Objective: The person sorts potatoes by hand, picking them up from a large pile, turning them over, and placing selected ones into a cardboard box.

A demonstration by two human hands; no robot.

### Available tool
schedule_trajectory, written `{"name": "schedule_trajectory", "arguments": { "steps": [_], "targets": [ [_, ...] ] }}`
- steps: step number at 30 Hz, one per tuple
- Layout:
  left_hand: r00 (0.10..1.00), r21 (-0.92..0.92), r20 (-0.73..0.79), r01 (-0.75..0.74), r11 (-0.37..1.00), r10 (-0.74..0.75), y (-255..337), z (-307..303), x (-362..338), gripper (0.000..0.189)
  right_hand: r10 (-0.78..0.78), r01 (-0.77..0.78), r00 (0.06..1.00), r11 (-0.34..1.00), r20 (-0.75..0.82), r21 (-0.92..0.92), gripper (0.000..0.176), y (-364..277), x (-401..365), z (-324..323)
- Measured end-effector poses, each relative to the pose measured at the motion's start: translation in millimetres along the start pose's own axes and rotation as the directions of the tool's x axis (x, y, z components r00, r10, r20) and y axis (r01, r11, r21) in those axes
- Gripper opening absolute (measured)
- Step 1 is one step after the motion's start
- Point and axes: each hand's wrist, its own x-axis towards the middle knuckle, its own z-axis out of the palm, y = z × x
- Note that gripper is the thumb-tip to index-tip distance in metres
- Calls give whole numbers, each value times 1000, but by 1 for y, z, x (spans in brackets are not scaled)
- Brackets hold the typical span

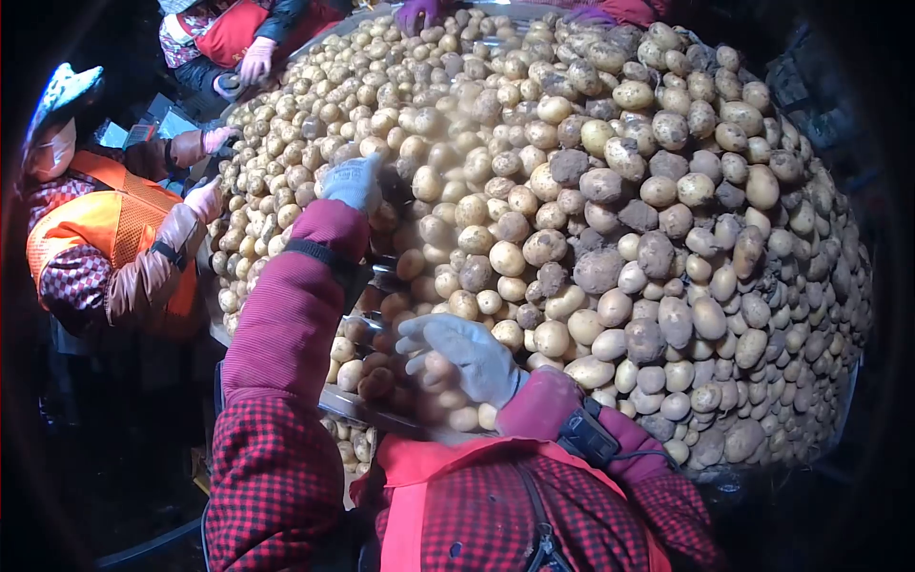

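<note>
Potatoes [591, 219] are smothering everything from the near table rim [345, 404] to the far side, leaving only the air above the heap open. A co-worker's hand [205, 198] is crowding the left edge, another person's hand [255, 59] the far-left corner.

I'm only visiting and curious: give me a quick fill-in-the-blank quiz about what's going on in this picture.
1. The big heap in front of the person is made of ____.
2. The left hand and the right hand both wear pale ____.
3. The co-worker at the left edge wears a vest coloured ____.
Missing words: potatoes; gloves; orange.
</note>
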Motion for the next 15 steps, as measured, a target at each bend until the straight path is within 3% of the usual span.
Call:
{"name": "schedule_trajectory", "arguments": {
  "steps": [2, 5, 6, 8, 10, 11, 15],
  "targets": [
    [1000, -57, -10, -12, 998, 12, -1, -8, -12, 34, -3, 3, 1000, 1000, 3, 23, 41, 4, 1, -5],
    [995, -482, -52, 47, 875, -82, -20, -4, -30, 27, 20, -21, 1000, 997, 5, 70, 42, 6, 2, -5],
    [991, -626, -69, 44, 779, -112, -25, -5, -41, 28, 63, -60, 998, 994, -31, 95, 42, 2, 1, 0],
    [970, -935, 145, 199, 293, -196, -36, -8, -60, 20, 58, -57, 998, 989, -2, 137, 33, 4, 7, -2],
    [975, -945, -85, -13, 326, -207, -39, -8, -74, 22, 75, -80, 996, 984, 38, 158, 37, 9, 14, -9],
    [971, -977, -45, 6, 212, -236, -43, -10, -84, 22, 51, -55, 998, 988, 34, 145, 38, 10, 12, -9],
    [964, -1000, -6, -1, 20, -267, -37, -41, -145, 25, -20, 17, 999, 994, 26, 106, 44, 9, 11, -6]
  ]
}}
